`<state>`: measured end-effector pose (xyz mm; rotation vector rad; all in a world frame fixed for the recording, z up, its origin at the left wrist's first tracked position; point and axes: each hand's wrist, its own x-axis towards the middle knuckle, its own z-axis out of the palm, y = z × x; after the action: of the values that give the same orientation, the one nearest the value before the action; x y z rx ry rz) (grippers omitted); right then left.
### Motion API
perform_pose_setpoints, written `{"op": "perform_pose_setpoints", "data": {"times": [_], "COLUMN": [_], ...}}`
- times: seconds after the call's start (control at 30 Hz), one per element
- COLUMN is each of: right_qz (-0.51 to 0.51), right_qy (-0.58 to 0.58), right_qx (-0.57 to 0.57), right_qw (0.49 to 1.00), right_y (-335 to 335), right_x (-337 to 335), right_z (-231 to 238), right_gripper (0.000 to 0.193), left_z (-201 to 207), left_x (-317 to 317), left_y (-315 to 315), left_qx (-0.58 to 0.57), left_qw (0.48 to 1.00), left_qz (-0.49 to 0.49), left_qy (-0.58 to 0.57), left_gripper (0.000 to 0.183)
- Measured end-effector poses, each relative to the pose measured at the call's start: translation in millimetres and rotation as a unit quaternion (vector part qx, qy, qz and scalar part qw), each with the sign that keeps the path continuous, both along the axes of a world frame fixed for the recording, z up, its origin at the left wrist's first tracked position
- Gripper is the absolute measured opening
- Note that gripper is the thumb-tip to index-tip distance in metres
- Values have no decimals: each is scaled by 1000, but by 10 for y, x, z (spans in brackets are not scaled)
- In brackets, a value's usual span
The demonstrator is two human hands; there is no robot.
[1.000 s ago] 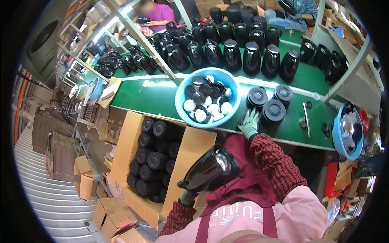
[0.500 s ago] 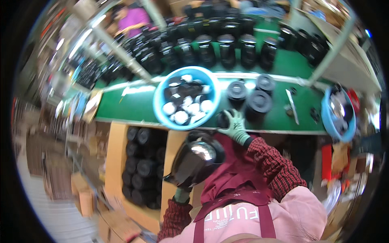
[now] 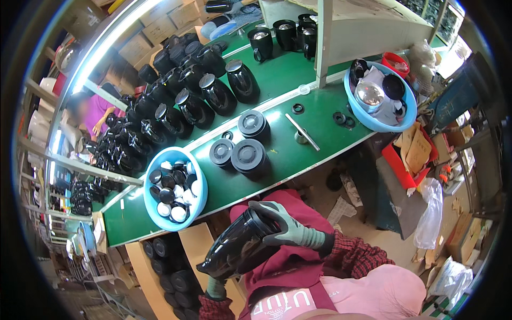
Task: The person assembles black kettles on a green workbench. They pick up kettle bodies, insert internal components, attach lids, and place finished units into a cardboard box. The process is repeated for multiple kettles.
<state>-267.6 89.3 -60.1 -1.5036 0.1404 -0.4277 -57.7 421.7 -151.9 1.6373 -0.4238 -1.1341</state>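
A glossy black jug (image 3: 234,248) lies tilted in front of my apron, its pointed end toward the lower left. My gloved left hand (image 3: 216,288) supports it from below at that end; its fingers are hidden behind the jug. At the upper right end, my gloved right hand (image 3: 292,226) is closed round a black round cap (image 3: 262,214) against the jug. How far the cap is seated I cannot tell. Beyond the hands, a light blue basin (image 3: 151,213) of black and white round caps stands on the green bench (image 3: 304,170). Several stacked black round bases (image 3: 249,156) stand beside it.
Black jugs (image 3: 216,93) stand in rows along the back. A metal rod (image 3: 303,132) lies on the bench, right of the bases. Another blue basin (image 3: 381,124) holds mixed parts at the right edge. Below the bench is a carton (image 3: 143,285) of black round parts.
My right hand has left the bench edge with the black round cap and come to the jug's end. The jug has tipped, hiding its shiny opening. My view has turned right.
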Motion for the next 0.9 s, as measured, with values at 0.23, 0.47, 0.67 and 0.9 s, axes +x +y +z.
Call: {"op": "perform_pose_setpoints", "data": {"times": [0.23,0.47,0.67,0.9], "right_qz": [-24,-36,-12,17], "right_qy": [-18,-41,-6,-14], "right_qx": [10,52,30,69], "right_qw": [1000,997,999,997], "right_y": [-120,19,79,242], "right_x": [-165,-129,-50,-65], "right_z": [122,132,339,399], "right_gripper": [101,113,116,112], "left_z": [293,254,-107,-84], "left_x": [-144,-207,-107,-38], "left_y": [228,477,773,781], "left_qx": [7,-95,-182,-83], "left_qw": [1000,987,977,993], "left_qz": [-5,30,-26,-39], "left_qy": [3,129,108,-70], "left_gripper": [66,68,73,72]}}
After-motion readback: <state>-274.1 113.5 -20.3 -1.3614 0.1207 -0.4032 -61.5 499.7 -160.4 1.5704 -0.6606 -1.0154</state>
